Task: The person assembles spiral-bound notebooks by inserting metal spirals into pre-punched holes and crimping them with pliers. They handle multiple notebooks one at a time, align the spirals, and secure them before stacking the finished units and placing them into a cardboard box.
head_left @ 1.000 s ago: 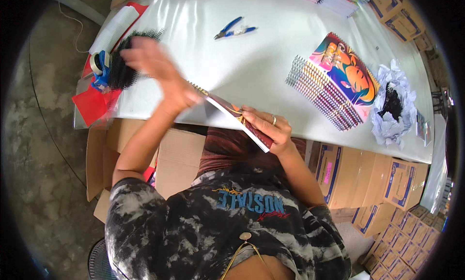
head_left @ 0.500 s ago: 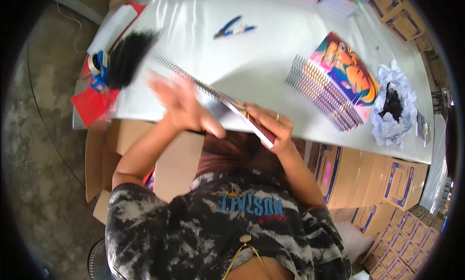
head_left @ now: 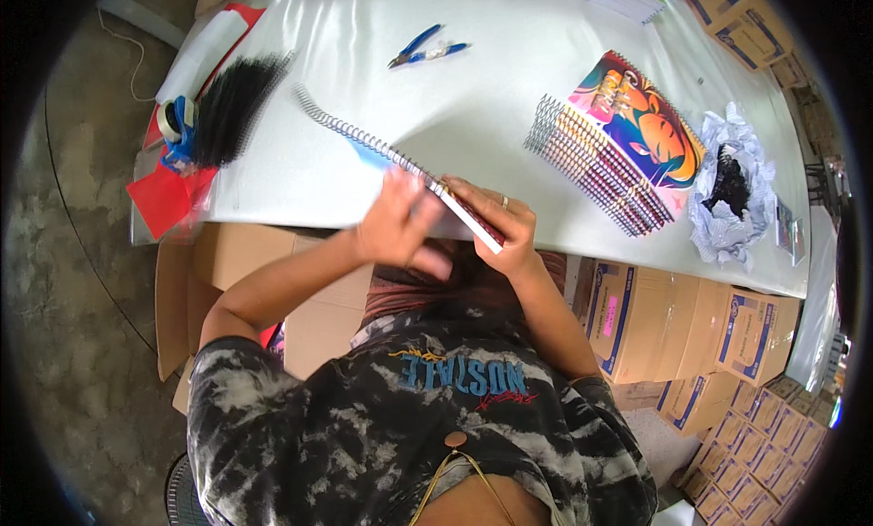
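Note:
A notebook (head_left: pixel 475 222) is held on edge above the table's front, its spine and pages slanting up to the left. A dark spiral coil (head_left: pixel 350 131) runs along the spine, and its loose end sticks out past the notebook's far corner. My right hand (head_left: pixel 502 222) grips the near end of the notebook, fingers over the spine side. Against the coil lies my left hand (head_left: pixel 397 219), slightly blurred, with fingers stretched out and thumb apart. Blue-handled nippers (head_left: pixel 427 50) rest on the table beyond both hands.
Spiral notebooks with colourful covers (head_left: pixel 637 117) are stacked to the right, beside crumpled paper holding black scraps (head_left: pixel 730 182). Black coils (head_left: pixel 238 108) lie at left by a blue tape dispenser (head_left: pixel 179 130). Cardboard boxes (head_left: pixel 650 321) stand below the table edge (head_left: pixel 618 250).
My left hand has swung right and in, from beside the coil to against it near the notebook. My right hand keeps its grip, and the notebook has shifted slightly.

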Demonstrator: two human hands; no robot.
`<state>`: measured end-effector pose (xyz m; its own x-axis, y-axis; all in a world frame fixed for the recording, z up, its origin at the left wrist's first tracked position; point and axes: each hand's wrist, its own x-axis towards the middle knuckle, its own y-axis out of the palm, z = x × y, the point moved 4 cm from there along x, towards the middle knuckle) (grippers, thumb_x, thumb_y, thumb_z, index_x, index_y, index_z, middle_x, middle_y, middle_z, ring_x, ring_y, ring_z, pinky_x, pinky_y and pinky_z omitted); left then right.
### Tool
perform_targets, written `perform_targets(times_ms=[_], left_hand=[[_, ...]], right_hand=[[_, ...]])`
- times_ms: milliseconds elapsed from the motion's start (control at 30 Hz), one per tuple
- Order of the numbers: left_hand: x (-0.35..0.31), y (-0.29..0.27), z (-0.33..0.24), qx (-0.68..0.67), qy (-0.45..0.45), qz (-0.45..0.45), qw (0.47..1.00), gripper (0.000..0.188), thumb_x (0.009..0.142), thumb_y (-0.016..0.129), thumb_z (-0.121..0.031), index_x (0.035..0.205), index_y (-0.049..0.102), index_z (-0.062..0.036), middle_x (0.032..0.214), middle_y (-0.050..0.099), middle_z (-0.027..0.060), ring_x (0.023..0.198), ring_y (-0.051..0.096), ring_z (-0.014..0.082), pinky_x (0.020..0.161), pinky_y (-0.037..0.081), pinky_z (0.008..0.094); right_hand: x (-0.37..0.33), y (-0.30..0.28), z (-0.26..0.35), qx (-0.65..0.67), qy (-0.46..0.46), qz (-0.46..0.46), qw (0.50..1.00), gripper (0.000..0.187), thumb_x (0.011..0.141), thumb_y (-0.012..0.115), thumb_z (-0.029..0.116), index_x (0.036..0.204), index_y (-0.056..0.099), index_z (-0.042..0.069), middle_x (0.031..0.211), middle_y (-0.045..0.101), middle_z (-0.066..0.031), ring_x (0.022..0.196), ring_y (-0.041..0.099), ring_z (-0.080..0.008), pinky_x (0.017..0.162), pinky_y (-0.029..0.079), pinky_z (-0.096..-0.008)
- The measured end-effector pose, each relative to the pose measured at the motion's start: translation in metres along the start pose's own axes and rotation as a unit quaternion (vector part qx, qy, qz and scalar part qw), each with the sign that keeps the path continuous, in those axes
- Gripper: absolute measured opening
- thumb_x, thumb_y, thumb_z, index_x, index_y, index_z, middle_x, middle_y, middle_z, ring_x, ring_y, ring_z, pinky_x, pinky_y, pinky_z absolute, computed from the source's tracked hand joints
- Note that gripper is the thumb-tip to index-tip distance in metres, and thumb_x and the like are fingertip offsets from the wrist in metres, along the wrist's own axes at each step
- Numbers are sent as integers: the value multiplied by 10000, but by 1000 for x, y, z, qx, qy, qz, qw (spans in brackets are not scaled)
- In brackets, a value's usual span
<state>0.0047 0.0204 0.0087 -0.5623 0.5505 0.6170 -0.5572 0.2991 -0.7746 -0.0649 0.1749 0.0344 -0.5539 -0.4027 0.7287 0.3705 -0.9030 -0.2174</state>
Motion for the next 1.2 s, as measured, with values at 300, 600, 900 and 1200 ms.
perform_targets(times_ms=[300,600,900,1200], left_hand=[[3,6,-15,-83,-34,-85,992,884,711,513,-719,1330,393,-98,1284,356,240,1162,373,371,788,382,509],[19,20,-11,-73,-61,-78,992,1070,656,396,-828,1351,346,-15,1341,310,311,1234,292,484,984,196,627],[38,16,-11,-106,-76,-62,989,1033,698,419,-791,1359,324,-2,1380,273,283,1286,196,495,1016,140,616],[84,-69,-23,-386,-319,-39,865,538,923,486,-228,1339,319,69,1360,288,313,1261,321,421,1043,268,445]], right_hand=[[0,6,1,20,25,3,999,366,729,583,-64,1095,595,-37,1059,645,-160,918,656,-276,777,526,-331],[-2,10,-4,40,38,7,998,457,677,683,11,1125,595,23,1010,651,-151,874,654,-292,733,531,-348],[-12,13,-14,109,124,11,986,479,673,675,7,1144,592,32,1027,649,-153,913,649,-278,757,520,-334],[36,27,33,52,-30,2,998,738,811,580,391,1396,271,63,1429,275,-195,1349,206,-351,1079,165,-488]])
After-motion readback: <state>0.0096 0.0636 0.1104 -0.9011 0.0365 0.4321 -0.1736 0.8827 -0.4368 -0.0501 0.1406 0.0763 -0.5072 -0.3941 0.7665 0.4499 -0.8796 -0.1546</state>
